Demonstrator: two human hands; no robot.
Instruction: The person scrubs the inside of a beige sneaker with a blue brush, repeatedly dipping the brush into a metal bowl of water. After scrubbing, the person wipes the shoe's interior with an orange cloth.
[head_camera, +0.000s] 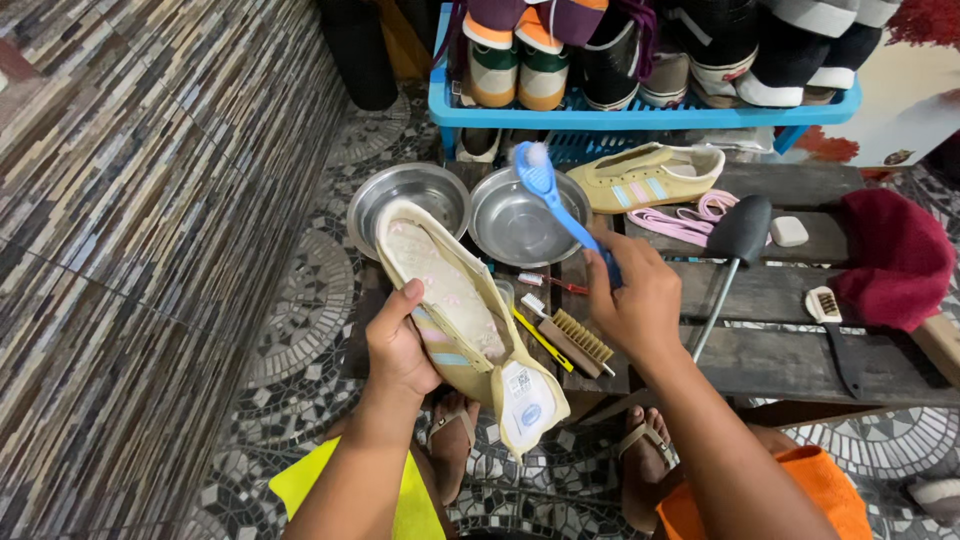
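Holding a cream shoe (455, 305) sole-side in, left hand (398, 345) clamped on its side, right hand (632, 300) closed around a blue brush (555, 200), bristles raised above two metal bowls (520, 225) on the wooden counter (780, 350)

Two steel bowls (408, 192) (527, 215), two tan shoes (460, 310) (650, 175)

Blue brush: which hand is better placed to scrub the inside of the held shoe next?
Right, probably. The right hand already grips the blue brush, its bristles raised above the metal bowl. The left hand is occupied holding the beige shoe, opening turned up.
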